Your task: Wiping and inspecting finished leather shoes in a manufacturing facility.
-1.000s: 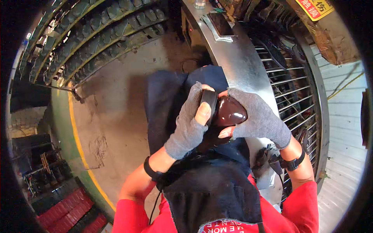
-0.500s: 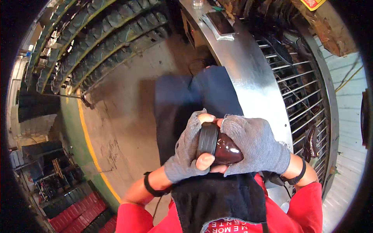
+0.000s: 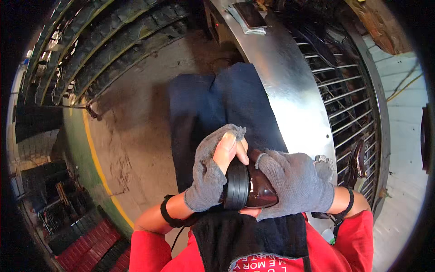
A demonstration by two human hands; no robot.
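A glossy dark brown shoe with a ridged black sole is held close to my apron, its sole turned to the left. My right hand, in a grey fingerless glove, wraps round the brown upper from the right. My left hand, gloved the same way, is curled at the sole's far left side. Its thumb is raised off the sole and its bent fingers reach the shoe's far end. Part of the upper is hidden under the right hand.
A curved metal table runs along my right, with a dark flat device on a white cloth at its far end. Beyond lies a barred rack holding dark shoes. Shelves of shoes stand far left, above a yellow floor line.
My left thumb has lifted off the sole and that hand has turned upward. The shoe has shifted slightly down and left, showing more of the sole. My right hand keeps its hold.
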